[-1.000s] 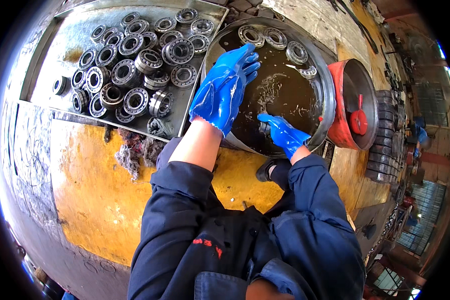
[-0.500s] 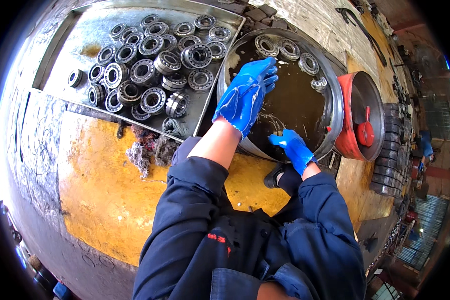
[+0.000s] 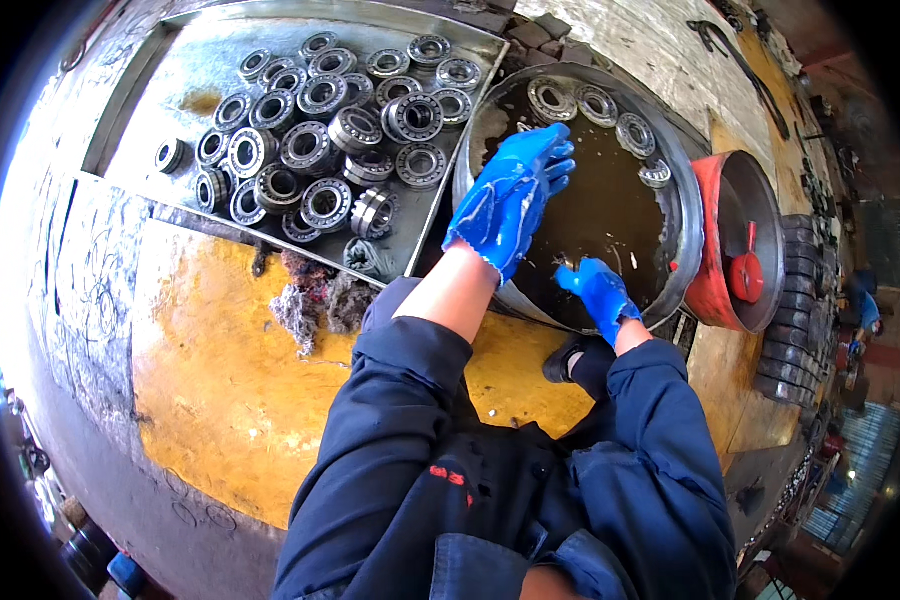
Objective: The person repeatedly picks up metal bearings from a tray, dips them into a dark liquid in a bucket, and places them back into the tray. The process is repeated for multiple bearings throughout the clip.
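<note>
My left hand [image 3: 518,195], in a blue rubber glove, hovers over the left side of a round metal tub [image 3: 678,230] of murky brown liquid. Its fingers are stretched out and nothing shows in them. Lower in the tub, my right hand [image 3: 604,298], gloved in blue too, is just above the liquid with its fingers bent. A small tan and metallic bit shows at its fingertips, too unclear to name. Several roller bearings [image 3: 597,105] stand along the tub's far rim, partly in the liquid. One metal piece is half hidden behind my left fingertips.
A metal tray [image 3: 450,205] on the left bears many bearings [image 3: 307,147]. Grey rags [image 3: 295,312] lie at its near edge, on the yellow floor sheet [image 3: 230,370]. Right of the tub stands a red drum [image 3: 710,250] with a red object [image 3: 747,277] inside, beside dark stacked parts [image 3: 795,310].
The whole view has shifted slightly, so the scene sits farther right and lower. My right hand stays low over the liquid, where the ripples have faded. The left hand keeps its pose.
</note>
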Demonstrator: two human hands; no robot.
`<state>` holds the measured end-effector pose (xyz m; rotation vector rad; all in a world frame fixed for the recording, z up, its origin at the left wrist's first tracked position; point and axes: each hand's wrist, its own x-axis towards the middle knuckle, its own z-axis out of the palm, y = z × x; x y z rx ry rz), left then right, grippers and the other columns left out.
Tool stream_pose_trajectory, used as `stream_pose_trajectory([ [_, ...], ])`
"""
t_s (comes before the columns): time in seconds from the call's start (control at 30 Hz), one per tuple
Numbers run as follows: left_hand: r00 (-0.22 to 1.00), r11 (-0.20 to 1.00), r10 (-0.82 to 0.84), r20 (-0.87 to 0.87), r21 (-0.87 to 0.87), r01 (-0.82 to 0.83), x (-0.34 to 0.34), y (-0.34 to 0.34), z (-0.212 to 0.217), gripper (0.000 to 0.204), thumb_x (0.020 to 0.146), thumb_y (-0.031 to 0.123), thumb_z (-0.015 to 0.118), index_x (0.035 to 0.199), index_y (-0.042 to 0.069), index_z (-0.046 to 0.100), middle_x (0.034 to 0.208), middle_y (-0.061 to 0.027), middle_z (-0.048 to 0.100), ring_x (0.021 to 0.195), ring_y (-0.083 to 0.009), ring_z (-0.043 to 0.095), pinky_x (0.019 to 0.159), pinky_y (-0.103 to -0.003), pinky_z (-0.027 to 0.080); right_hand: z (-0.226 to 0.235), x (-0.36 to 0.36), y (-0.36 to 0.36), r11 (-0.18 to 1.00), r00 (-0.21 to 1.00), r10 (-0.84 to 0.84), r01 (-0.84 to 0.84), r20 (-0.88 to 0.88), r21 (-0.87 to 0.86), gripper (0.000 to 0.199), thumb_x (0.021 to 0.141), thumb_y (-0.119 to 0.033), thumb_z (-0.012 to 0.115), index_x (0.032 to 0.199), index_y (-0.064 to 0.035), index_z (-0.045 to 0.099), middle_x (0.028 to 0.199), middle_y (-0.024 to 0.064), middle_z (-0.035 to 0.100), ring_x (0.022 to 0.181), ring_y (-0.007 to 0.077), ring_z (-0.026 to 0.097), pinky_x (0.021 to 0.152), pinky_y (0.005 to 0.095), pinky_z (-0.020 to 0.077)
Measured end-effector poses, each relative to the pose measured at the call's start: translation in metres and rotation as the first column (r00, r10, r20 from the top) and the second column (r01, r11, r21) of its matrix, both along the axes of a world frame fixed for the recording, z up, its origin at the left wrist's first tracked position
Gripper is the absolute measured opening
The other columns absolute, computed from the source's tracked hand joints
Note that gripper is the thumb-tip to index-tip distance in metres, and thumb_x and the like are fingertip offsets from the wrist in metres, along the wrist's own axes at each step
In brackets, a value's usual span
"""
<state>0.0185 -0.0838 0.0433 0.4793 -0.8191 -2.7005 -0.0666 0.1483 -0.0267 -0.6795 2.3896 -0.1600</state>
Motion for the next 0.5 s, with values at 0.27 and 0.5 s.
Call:
stream_pose_trajectory([
  [0.27, 1.0, 0.999, 0.008, 0.017, 0.042, -0.009, -0.005, -0.002, -0.009, 0.045, 0.098, 0.038, 0.065, 0.135, 0.011, 0.061, 0.125, -0.0091, 0.066, 0.11, -0.0213, 0.064, 0.095, -0.035, 0.05, -0.025, 0.01, 0.001, 0.921, 0.87, 0.382, -0.329, -0.312, 0.209, 0.032, 0.083, -0.037, 0.075, 0.101, -0.0102, 0.071, 0.097, 0.0188, 0.074, 0.094, 0.0405, 0.071, 0.08, 0.0532, 0.0551],
  [0.5, 0.998, 0.997, -0.059, -0.018, 0.041, 0.06, -0.015, -0.006, -0.003, 0.035, 0.099, 0.038, 0.065, 0.12, 0.01, 0.066, 0.117, -0.0106, 0.072, 0.102, -0.0232, 0.067, 0.09, -0.038, 0.052, -0.017, -0.015, 0.017, 0.825, 0.805, 0.56, -0.52, -0.197, 0.22, 0.033, 0.077, -0.032, 0.076, 0.102, -0.0104, 0.074, 0.097, 0.0181, 0.075, 0.091, 0.0356, 0.072, 0.079, 0.0479, 0.0552],
])
